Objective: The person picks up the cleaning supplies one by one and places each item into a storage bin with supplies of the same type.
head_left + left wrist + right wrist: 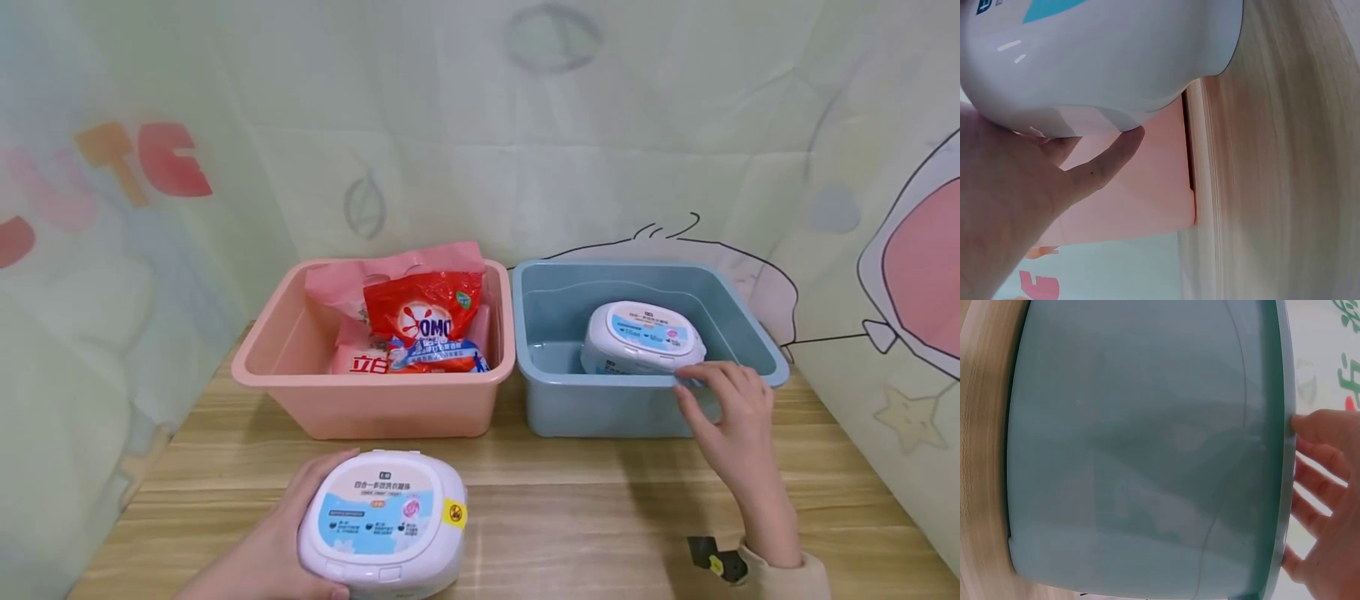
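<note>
At the front left, my left hand [288, 529] grips a white laundry pod tub [382, 521] with a blue and white label on its lid. The left wrist view shows the thumb against the side of this tub [1110, 69]; whether its base touches the table cannot be seen. My right hand [731, 417] is at the front rim of the blue basin [600, 408], thumb outside and the other fingers reaching over the rim, loosely bent. Inside that basin, near these fingertips, a second laundry pod tub [645, 333] lies tilted. In the right wrist view the fingertips are partly hidden behind the rim [1288, 456].
A pink basin [390, 408] stands left of the blue one, almost touching it. It holds a red OMO detergent bag [423, 304] and pink packages [341, 287]. Both basins stand on a wooden table [562, 508] before a printed curtain [420, 108].
</note>
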### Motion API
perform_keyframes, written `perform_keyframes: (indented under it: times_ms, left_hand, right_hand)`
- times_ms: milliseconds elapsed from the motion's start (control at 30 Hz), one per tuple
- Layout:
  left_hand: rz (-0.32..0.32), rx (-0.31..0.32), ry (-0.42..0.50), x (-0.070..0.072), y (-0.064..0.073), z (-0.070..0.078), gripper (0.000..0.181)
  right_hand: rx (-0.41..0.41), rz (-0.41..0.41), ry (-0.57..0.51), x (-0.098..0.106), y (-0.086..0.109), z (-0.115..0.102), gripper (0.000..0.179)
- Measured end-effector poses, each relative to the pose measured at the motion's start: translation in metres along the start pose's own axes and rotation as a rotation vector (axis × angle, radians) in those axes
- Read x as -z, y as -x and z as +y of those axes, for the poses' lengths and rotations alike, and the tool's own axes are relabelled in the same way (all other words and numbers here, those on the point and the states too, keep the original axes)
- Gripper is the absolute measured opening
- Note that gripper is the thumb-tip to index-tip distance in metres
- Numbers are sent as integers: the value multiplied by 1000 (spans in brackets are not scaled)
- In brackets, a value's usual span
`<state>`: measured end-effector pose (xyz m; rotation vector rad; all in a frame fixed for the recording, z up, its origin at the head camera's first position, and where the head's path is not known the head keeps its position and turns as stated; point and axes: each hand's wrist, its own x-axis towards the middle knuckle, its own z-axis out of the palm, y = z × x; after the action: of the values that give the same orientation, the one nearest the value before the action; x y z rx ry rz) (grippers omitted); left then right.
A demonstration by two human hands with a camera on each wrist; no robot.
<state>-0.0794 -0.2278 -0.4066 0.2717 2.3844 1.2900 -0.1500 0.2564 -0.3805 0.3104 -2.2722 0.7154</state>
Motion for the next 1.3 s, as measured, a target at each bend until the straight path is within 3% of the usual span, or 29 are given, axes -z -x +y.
perform_keyframes:
  times_ms: [167, 200, 267, 367, 500, 633, 933, 1300]
  left_hand:
    - [111, -248, -121, -2, -1, -6, 117]
    - [119, -258, -123, -3, -1, -6, 116]
    - [117, -244, -118, -4, -1, -5, 116]
    - [83, -161, -91, -3, -1, -3, 116]
    - [6, 17, 37, -2, 0, 2, 112]
    - [-34, 129, 148, -3, 1, 6, 108]
    - [-33, 156, 129, -6, 2, 8, 109]
    - [49, 107, 35, -15, 1, 10, 116]
  right_hand:
    - [15, 12, 4, 0, -1, 0, 24]
    - [16, 13, 5, 0, -1, 0, 24]
    - [13, 12, 6, 1, -2, 0, 24]
    - [1, 1, 7, 2, -2, 0, 24]
    - [-4, -9, 5, 2, 0, 1, 24]
    - [-5, -9, 2, 1, 0, 1, 24]
    - [2, 3, -4, 1, 0, -1, 24]
    - [1, 4, -13, 1, 0, -2, 23]
